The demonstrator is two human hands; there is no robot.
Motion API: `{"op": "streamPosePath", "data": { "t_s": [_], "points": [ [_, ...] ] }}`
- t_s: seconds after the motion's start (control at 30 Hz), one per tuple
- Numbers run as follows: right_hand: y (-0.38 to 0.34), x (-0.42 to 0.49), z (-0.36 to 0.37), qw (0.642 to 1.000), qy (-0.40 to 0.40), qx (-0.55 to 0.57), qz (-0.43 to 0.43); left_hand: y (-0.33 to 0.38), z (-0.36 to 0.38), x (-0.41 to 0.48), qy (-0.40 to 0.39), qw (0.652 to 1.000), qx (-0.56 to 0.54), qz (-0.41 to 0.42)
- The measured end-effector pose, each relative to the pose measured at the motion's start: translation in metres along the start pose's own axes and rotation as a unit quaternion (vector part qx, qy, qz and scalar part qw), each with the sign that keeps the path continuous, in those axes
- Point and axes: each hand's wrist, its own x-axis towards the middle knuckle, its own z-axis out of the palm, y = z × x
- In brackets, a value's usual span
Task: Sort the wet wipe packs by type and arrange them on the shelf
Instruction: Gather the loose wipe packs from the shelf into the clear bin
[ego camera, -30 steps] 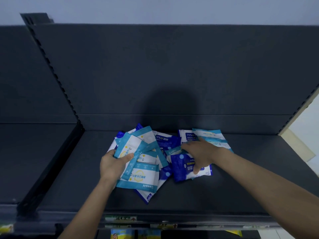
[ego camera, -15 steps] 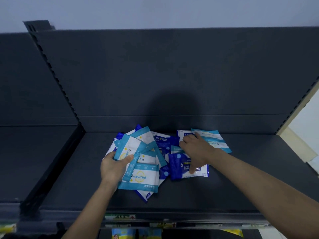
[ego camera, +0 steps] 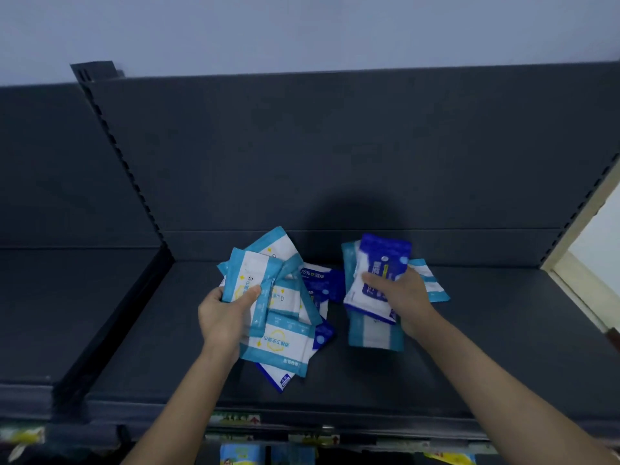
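The right hand (ego camera: 404,298) was lying flat on the pile a moment ago. Now it has picked up a dark blue pack (ego camera: 382,260) and holds it up, with its thumb across the front. A light blue pack (ego camera: 374,333) hangs under it in the same grip. The left hand (ego camera: 224,317) still grips its bunch of light blue packs (ego camera: 250,273), thumb on top, and the bunch is spread out like a fan. The pile has split in two, with a bare strip of shelf (ego camera: 503,330) between the two hands. The dark blue pack is deep blue at the top and white in the middle with blue writing. The light ones are white with sky-blue ends and a small yellow picture. Another dark pack (ego camera: 320,280) lies flat between the hands, partly under the fan. A blue-edged pack (ego camera: 278,377) pokes out under the fan at the front. A light pack (ego camera: 431,283) lies flat behind the right hand. All of them are in the middle of the dark grey shelf, near its back board (ego camera: 335,162). Small labels (ego camera: 235,418) sit along the front edge.
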Motion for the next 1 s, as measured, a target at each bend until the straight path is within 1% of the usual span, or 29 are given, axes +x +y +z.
{"op": "streamPosePath", "data": {
  "t_s": [0.03,0.1,0.27,0.43,0.6,0.73,0.83,1.0],
  "points": [
    [-0.002,-0.002,0.001,0.996,-0.015,0.078,0.042,0.002,0.0,-0.001,0.005,1.0,-0.008,0.002],
    [-0.003,-0.006,0.004,0.98,-0.047,0.166,0.103,0.006,0.0,-0.003,0.014,1.0,-0.026,0.006],
    [0.007,-0.015,0.022,0.952,-0.08,0.252,0.152,0.02,-0.005,-0.011,0.038,0.996,-0.074,0.028],
    [0.003,-0.019,0.043,0.926,-0.104,0.316,0.175,0.042,-0.011,-0.014,0.06,0.992,-0.093,0.067],
    [-0.007,-0.033,0.069,0.92,-0.157,0.305,0.189,0.046,-0.028,-0.027,0.067,0.991,-0.069,0.092],
    [-0.015,-0.052,0.095,0.927,-0.187,0.27,0.183,0.041,-0.054,-0.038,0.089,0.989,-0.068,0.096],
    [-0.018,-0.069,0.117,0.934,-0.197,0.242,0.175,0.045,-0.082,-0.042,0.107,0.987,-0.056,0.109],
    [-0.018,-0.112,0.173,0.932,-0.243,0.218,0.16,0.05,-0.151,-0.054,0.133,0.982,-0.001,0.132]
  ]
}}
